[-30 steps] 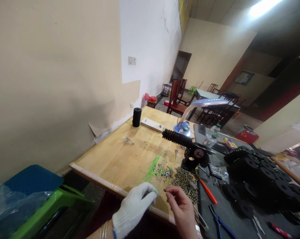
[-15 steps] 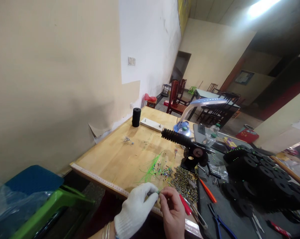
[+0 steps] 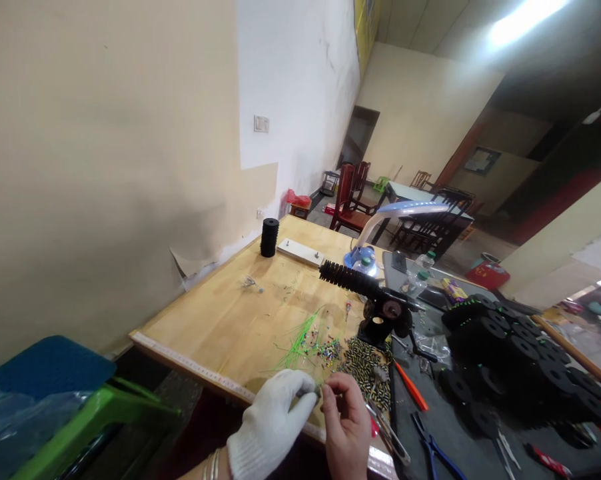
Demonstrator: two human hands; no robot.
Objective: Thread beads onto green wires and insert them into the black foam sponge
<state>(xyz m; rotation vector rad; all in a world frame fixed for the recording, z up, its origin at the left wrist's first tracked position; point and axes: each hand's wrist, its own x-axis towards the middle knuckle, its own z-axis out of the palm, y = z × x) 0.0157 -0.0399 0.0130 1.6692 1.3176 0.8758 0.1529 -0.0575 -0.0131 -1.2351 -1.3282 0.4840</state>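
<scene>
My left hand (image 3: 275,417), in a white knit glove, is closed in a pinch near the table's front edge. My bare right hand (image 3: 345,420) pinches close beside it, fingertips almost meeting the glove. Something small and dark shows between the fingers of the two hands, too small to name. Just beyond the hands lie thin green strands (image 3: 301,341) and a scatter of small coloured beads (image 3: 329,348). A heap of small black-and-yellow pieces (image 3: 365,363) is to the right. Behind it stands a black hand-cranked device (image 3: 388,317) bearing a ridged black roll (image 3: 348,278).
An orange-handled tool (image 3: 411,385), blue-handled pliers (image 3: 433,447) and stacked black rolls (image 3: 510,353) lie on the dark mat at right. A lamp (image 3: 365,250) and a black cylinder (image 3: 269,238) stand farther back. A green stool (image 3: 100,420) is left of the table.
The view has shifted slightly, so the table and its things sit a little farther left. Both hands keep their pinch, with their fingertips close together.
</scene>
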